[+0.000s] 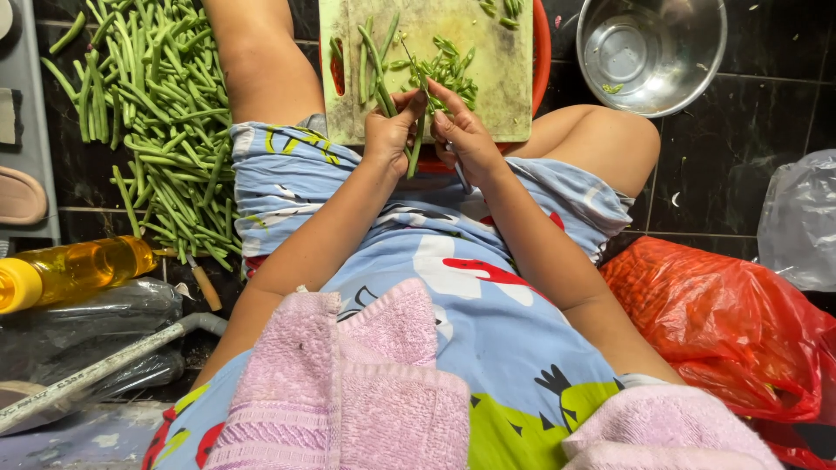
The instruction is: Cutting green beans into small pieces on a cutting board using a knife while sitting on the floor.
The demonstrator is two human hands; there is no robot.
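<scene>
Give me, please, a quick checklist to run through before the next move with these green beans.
1. Grip: left hand and right hand both pinch one green bean: ok.
2. Cutting board has bare room: ok.
3. Cut pieces lie on the board: ok.
4. Steel bowl stands nearly empty beside the board: ok.
5. Blade in the right hand: cannot tell.
6. Pile of whole beans lies at the left: ok.

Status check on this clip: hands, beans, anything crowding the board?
Left hand and right hand both pinch one green bean. Cut pieces on the cutting board. Whole bean pile on the floor beside it, steel bowl apart.
</scene>
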